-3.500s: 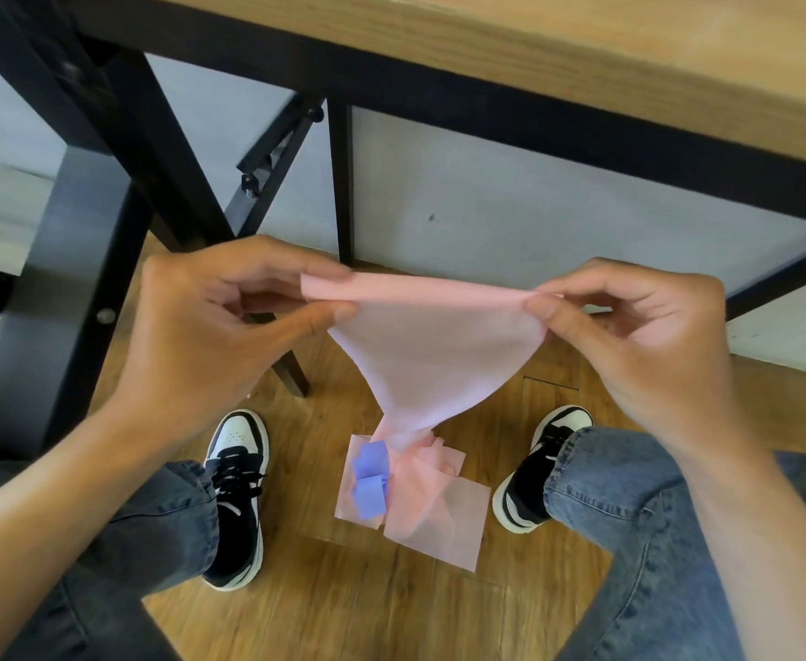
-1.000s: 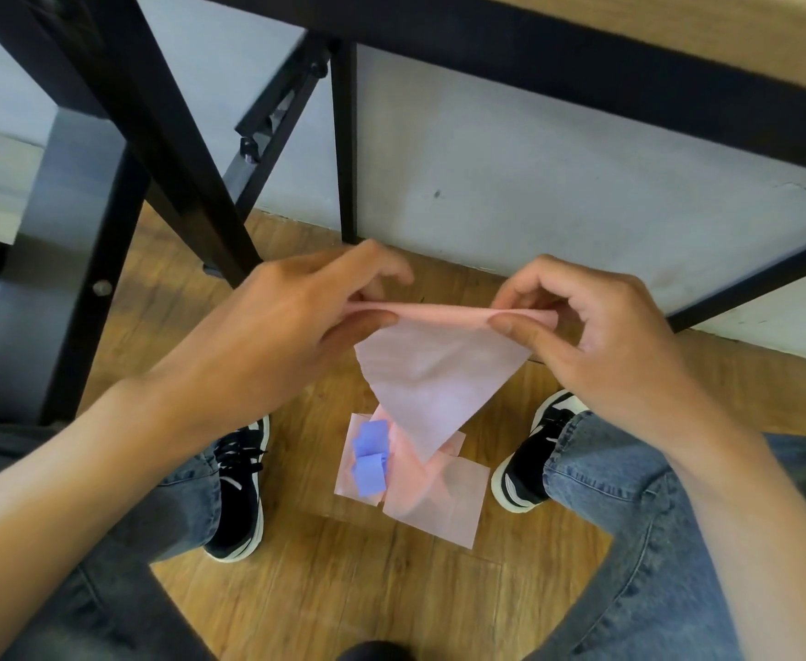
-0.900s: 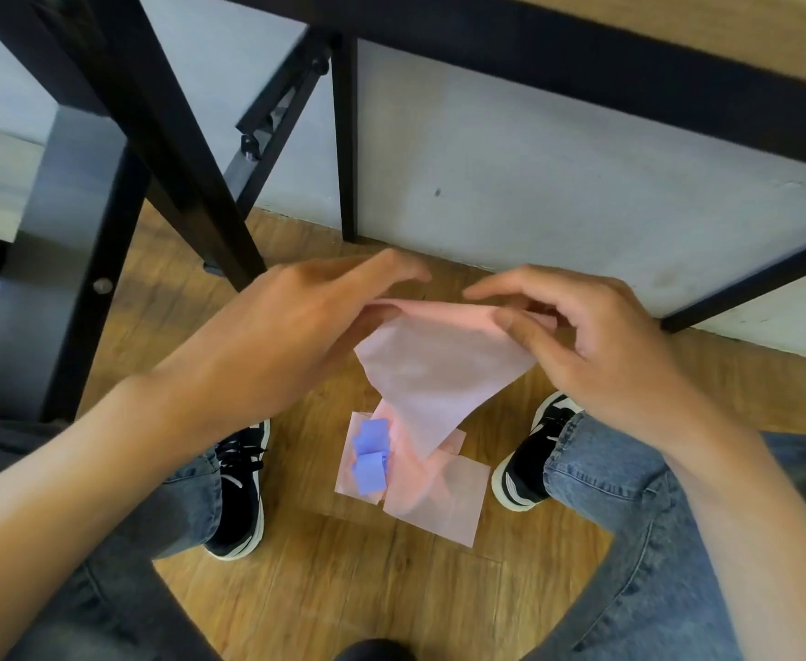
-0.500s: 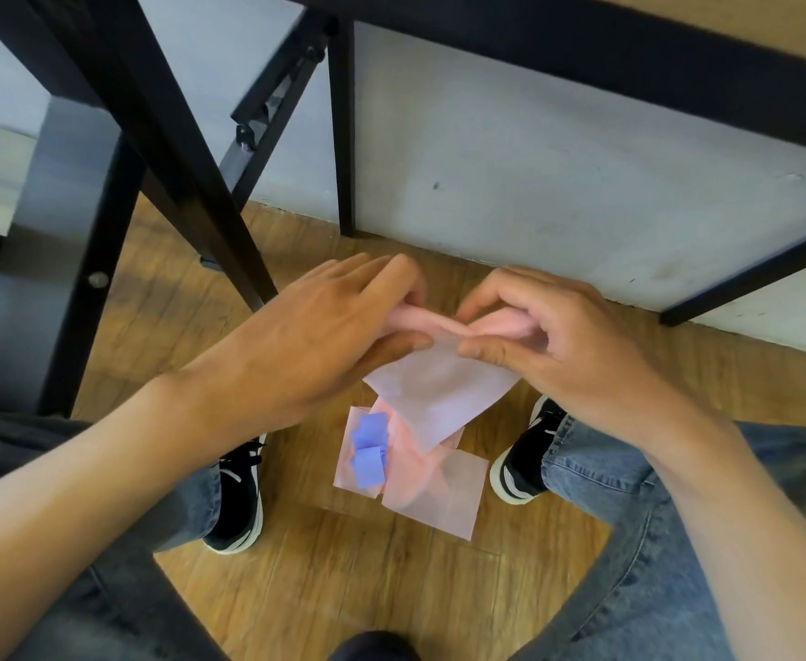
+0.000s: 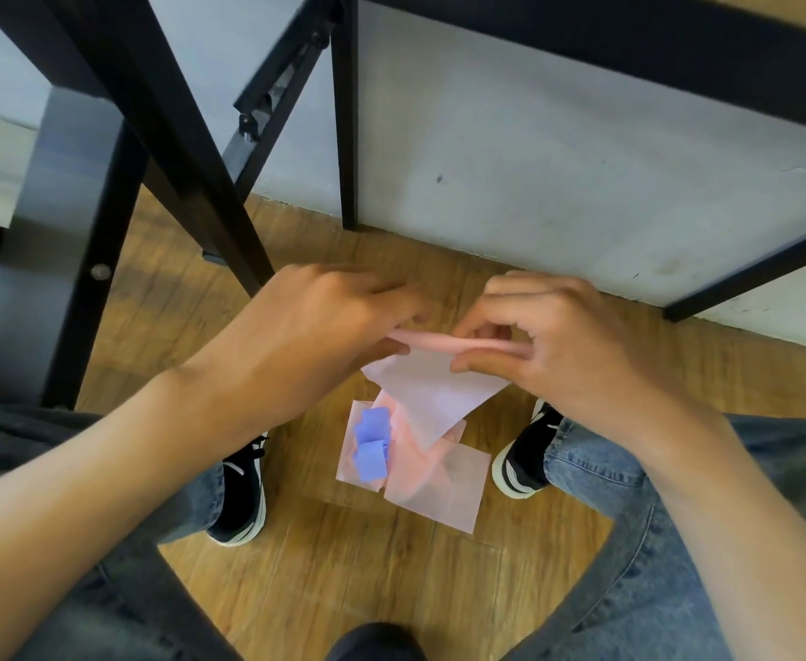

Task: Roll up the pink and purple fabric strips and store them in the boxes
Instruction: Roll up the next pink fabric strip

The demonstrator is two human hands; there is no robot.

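**Pink Strip Held in Both Hands Above the Floor**

Both hands hold one pink fabric strip [image 5: 432,391] in the air, below the edge of the bench [image 5: 677,45] and above the wooden floor [image 5: 343,565].

- Left hand [image 5: 315,336]: fingers and thumb are curled and pinch the left end of the rolled top edge of the strip.
- Right hand [image 5: 568,345]: thumb and fingers are curled and pinch the right part of the same rolled edge. The two hands sit close together, with a short length of the roll showing between them.
- Pink fabric strip: the top edge forms a thin roll running between the hands. The unrolled part hangs below it as a pale triangle, with its tip pointing down toward the floor.

On the floor, between the two shoes [image 5: 243,493], lies a small pile of pink fabric pieces [image 5: 439,484]. Two purple fabric pieces [image 5: 372,446] rest on the left side of the pile.

The black legs of the bench frame [image 5: 176,150] stand on the left, in front of a grey wall [image 5: 558,174].
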